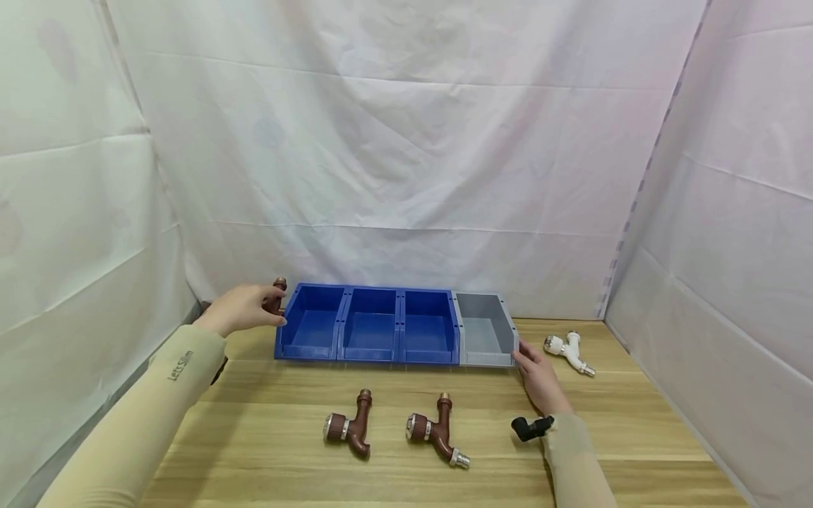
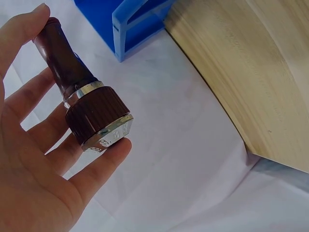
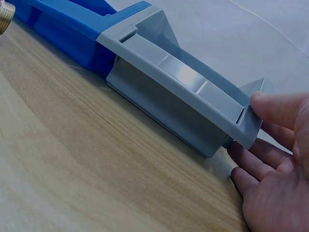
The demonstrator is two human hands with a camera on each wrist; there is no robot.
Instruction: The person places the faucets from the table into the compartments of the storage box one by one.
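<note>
My left hand (image 1: 241, 307) holds a brown tap (image 2: 96, 112) by the left end of the bin row, thumb at its pipe end and fingers around the ribbed handle in the left wrist view. Three blue bins (image 1: 368, 346) and a grey bin (image 1: 488, 340) stand joined side by side. At the grey bin's front right corner, my right hand (image 1: 543, 381) pinches the rim between thumb and fingers. Closer to me lie two more brown taps, one without a metal nozzle (image 1: 359, 423) and one with a metal nozzle (image 1: 442, 430).
A white tap (image 1: 571, 351) lies on the wooden table (image 1: 495, 480), right of the bins. White cloth (image 1: 406, 155) hangs behind the table and along both sides.
</note>
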